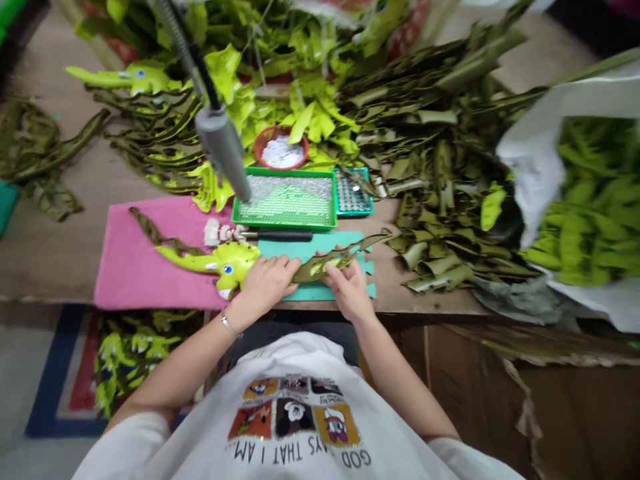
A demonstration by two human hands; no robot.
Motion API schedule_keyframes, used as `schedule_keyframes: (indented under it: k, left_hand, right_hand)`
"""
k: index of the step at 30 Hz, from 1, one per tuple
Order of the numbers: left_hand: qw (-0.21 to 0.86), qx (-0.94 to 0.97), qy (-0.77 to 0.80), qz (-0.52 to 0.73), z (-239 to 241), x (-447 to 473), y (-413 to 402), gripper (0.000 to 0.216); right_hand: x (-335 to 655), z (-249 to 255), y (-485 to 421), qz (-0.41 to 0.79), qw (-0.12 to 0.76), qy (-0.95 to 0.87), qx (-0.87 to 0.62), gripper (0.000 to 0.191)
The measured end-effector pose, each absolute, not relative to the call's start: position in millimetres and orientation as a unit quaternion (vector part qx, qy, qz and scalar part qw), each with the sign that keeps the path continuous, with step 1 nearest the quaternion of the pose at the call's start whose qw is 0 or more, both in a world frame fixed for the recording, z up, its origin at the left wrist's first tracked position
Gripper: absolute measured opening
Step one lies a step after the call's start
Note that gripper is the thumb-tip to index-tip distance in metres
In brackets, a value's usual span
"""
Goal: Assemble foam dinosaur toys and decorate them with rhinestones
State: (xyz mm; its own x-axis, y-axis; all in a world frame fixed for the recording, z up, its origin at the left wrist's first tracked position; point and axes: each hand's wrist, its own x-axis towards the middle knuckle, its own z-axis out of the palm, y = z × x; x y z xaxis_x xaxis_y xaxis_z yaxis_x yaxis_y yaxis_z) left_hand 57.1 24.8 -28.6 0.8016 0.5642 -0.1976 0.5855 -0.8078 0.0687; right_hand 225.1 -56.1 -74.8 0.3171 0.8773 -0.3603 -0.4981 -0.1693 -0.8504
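A lime-green toy dinosaur head (235,261) with a frill and blue eye lies across the pink mat (125,267), its long pointed part to the left. My left hand (267,283) is closed over the right end of the head, where an olive-green soft plastic piece (315,268) comes out. My right hand (350,283) grips that olive piece above the teal foam mat (310,291), thumb on its lime patch. The piece's thin tip points right. Just behind lies a black-handled tool (285,236), beside a white tufted thing (213,231).
Behind the mats stand a green tray (285,225) of small silvery parts, a smaller teal tray (354,213) and a red bowl (263,143) of white pieces. A grey machine nozzle (220,147) hangs over the tray. Olive pieces (445,167) pile up right, near a white bag (530,160).
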Motion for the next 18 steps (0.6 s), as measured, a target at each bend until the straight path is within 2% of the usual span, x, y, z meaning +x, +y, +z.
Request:
schedule_keyframes:
  k: [4, 9, 11, 14, 15, 16, 17, 18]
  left_hand:
    - [0.033, 0.946, 0.304, -0.103, -30, 58, 27, 0.027]
    - [-0.009, 0.95, 0.294, -0.106, -32, 60, 33, 0.022]
    - [0.01, 0.949, 0.294, -0.109, -31, 61, 35, 0.024]
    - [0.096, 0.936, 0.313, -0.129, -27, 64, 42, 0.031]
    - [0.134, 0.927, 0.322, -0.139, -25, 66, 46, 0.034]
    - [0.173, 0.916, 0.331, -0.147, -23, 68, 50, 0.037]
    - [0.214, 0.904, 0.337, -0.154, -21, 71, 54, 0.038]
    - [0.256, 0.892, 0.337, -0.157, -18, 74, 58, 0.039]
  right_hand:
    - [226, -74, -47, 0.532, 0.624, -0.193, -0.54, 0.048]
    - [234, -76, -39, 0.553, 0.617, -0.221, -0.515, 0.054]
    - [249, -69, -44, 0.585, 0.569, -0.253, -0.52, 0.052]
    - [304, -44, -60, 0.581, 0.427, -0.357, -0.594, 0.032]
    - [331, -34, -65, 0.518, 0.394, -0.392, -0.65, 0.025]
    - [361, -23, -70, 0.406, 0.378, -0.402, -0.728, 0.018]
    - [394, -13, -74, 0.254, 0.364, -0.378, -0.813, 0.013]
    - [428, -5, -78, 0.097, 0.337, -0.34, -0.872, 0.017]
